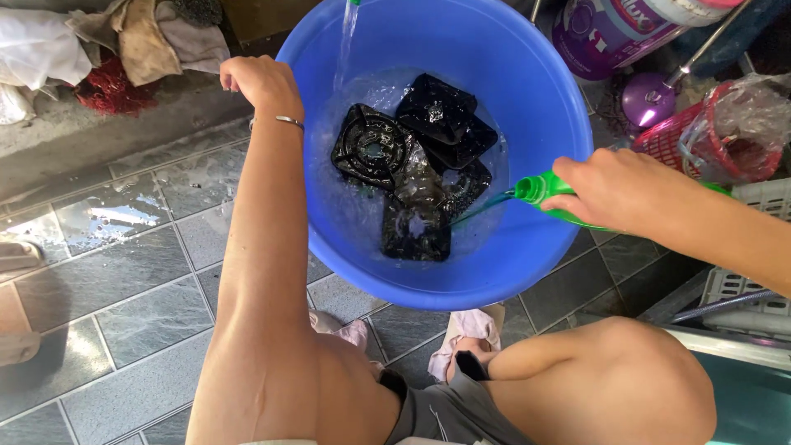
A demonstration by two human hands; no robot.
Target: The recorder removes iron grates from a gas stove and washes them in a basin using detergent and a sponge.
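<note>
A big blue plastic basin (527,272) stands on the tiled floor between my knees. Several black square stove parts (412,156) lie in shallow water inside it. A thin stream of water (346,33) falls into the basin from above. My right hand (618,189) grips a green bottle (548,191), tipped over the basin's right rim, and a thin stream of green liquid runs from its neck onto the black parts. My left hand (259,82) is closed at the basin's upper left rim, a thin bracelet on its wrist; what it holds is hidden.
Wet grey floor tiles (124,272) spread to the left. Rags and a red scrubber (107,91) lie on a ledge at the upper left. A red basket (692,136), a purple round bottle and a detergent pouch stand at the upper right. A white crate (766,198) sits at right.
</note>
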